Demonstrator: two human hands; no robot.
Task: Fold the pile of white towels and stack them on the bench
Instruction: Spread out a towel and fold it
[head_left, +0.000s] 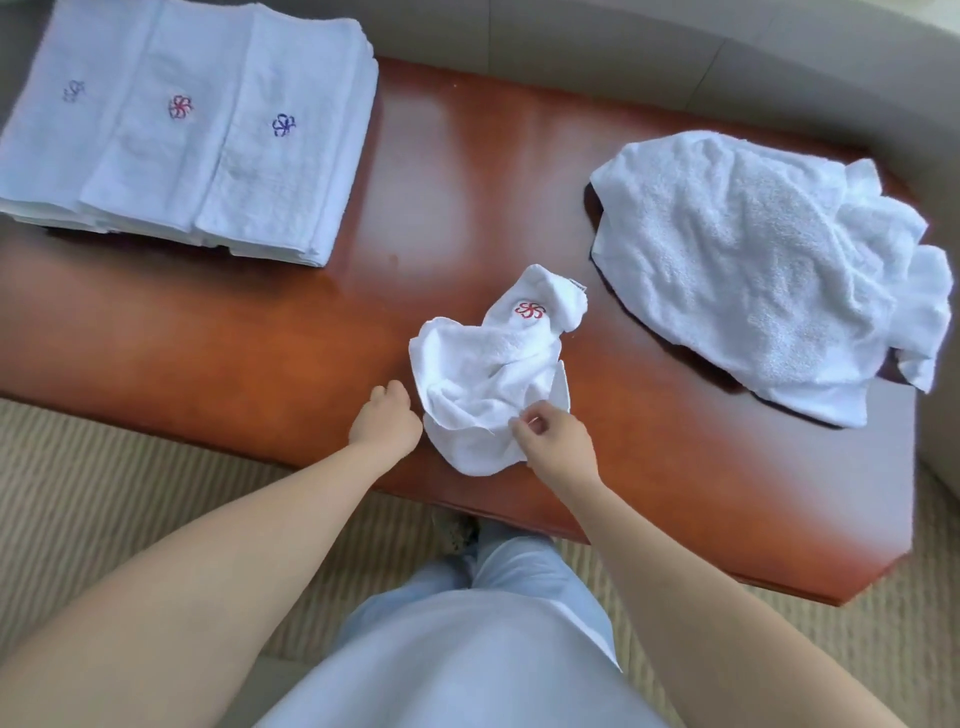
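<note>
A crumpled white towel (488, 369) with a red flower mark lies near the front edge of the reddish wooden bench (260, 332). My right hand (558, 441) pinches its near edge with curled fingers. My left hand (387, 418) is at the towel's left edge with fingers curled; whether it holds cloth is hidden. Folded white towels (182, 124) with blue and red marks lie in overlapping stacks at the far left. A heap of unfolded white towels (769, 270) sits at the right.
Striped beige carpet (104, 493) runs below the bench's front edge. My legs in light trousers (467, 639) stand close to the bench. Bare wood shows between the folded stacks and the heap.
</note>
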